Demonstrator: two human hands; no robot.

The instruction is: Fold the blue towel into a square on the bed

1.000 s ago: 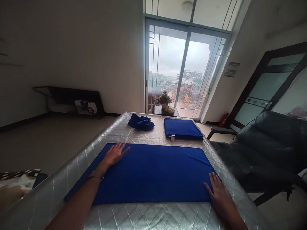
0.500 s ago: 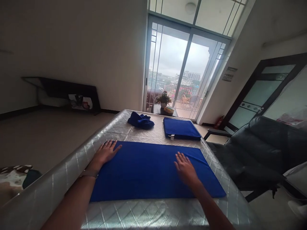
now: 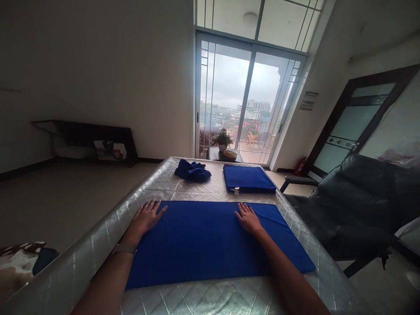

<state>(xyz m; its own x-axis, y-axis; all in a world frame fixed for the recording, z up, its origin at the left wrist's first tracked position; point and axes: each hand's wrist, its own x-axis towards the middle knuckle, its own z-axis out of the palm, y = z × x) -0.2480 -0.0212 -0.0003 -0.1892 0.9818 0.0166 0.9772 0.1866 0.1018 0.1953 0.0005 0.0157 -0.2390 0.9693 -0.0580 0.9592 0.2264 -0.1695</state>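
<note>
A blue cloth [image 3: 203, 245], perhaps a towel, lies spread flat across the silver quilted table cover [image 3: 197, 299]. On its far left corner rests my left hand [image 3: 146, 217], palm down with the fingers outstretched. My right hand [image 3: 248, 218] lies flat near the cloth's far edge, right of the middle, fingers extended. Faint creases run through the cloth to the right of that hand. Beyond it sit a neatly folded blue cloth stack [image 3: 249, 177] with a white tag at its near edge, and a crumpled blue cloth [image 3: 193, 171] to the left.
A black padded armchair [image 3: 354, 205] stands close on the right side. Past the far end are a small dark table with a potted plant [image 3: 223, 139] and a sliding glass door [image 3: 226, 96]. A dark bench-like object [image 3: 95, 135] is against the left wall.
My right hand has slid away from me over the cloth to its far edge. My left hand stays at the far left corner. The camera view has tilted slightly.
</note>
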